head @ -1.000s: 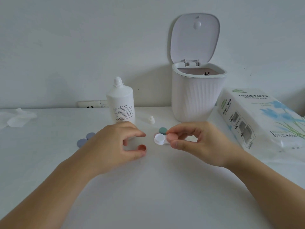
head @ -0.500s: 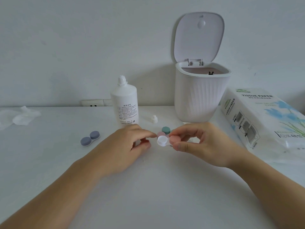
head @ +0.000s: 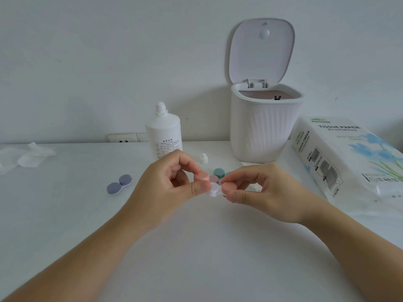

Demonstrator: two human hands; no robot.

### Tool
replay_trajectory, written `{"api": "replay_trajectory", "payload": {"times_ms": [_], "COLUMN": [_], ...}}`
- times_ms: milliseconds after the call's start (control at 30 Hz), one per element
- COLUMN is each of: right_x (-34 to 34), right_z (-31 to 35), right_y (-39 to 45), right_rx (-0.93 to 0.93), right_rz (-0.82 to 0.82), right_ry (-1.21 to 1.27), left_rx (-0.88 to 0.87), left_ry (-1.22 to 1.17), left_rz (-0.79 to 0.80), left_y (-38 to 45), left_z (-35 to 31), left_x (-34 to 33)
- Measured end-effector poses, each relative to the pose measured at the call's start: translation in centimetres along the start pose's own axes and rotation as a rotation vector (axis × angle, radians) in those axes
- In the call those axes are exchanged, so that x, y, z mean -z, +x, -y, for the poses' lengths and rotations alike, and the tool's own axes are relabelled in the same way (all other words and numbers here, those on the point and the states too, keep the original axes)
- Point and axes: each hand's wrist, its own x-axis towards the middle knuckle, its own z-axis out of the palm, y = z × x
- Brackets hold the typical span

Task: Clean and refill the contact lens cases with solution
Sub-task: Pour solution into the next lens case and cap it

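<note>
My left hand [head: 165,184] pinches a loose pink cap [head: 201,178] just above the open left well of a white contact lens case [head: 214,190]. My right hand [head: 261,190] holds that case by its right side, where a second pink cap [head: 229,186] sits on the well. Behind the hands lie a mauve-capped case [head: 213,178] and a green-capped case [head: 219,172], partly hidden. A purple-capped case [head: 119,184] lies to the left. The white solution bottle [head: 164,134] stands uncapped at the back, its small white cap [head: 203,158] beside it.
A white bin [head: 266,125] with its lid up stands at the back right. A tissue paper pack [head: 349,162] lies at the right edge. Crumpled tissue [head: 26,156] lies far left. A wall socket [head: 126,137] is behind the bottle.
My left hand has lifted the pink cap off the table and brought it up to the case's open well. My right hand has kept hold of the case.
</note>
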Motion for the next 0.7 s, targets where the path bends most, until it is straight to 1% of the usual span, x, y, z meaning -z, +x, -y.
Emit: {"api": "replay_trajectory", "payload": {"times_ms": [167,300,700], "right_x": [-0.08,-0.23,-0.25], "right_z": [0.11,0.18,0.54], "right_y": [-0.02,-0.05,-0.11], "right_rx": [-0.003,-0.011,-0.006], "right_rz": [0.0,0.0,0.003], "right_ry": [0.001,0.006,0.019], "left_rx": [-0.013,-0.069,-0.075], "left_ry": [0.115,0.241,0.229], "left_rz": [0.055,0.099,0.134], "left_y": [-0.27,-0.43,-0.34], "left_z": [0.0,-0.05,-0.26], "left_x": [-0.55,-0.75,-0.54]}}
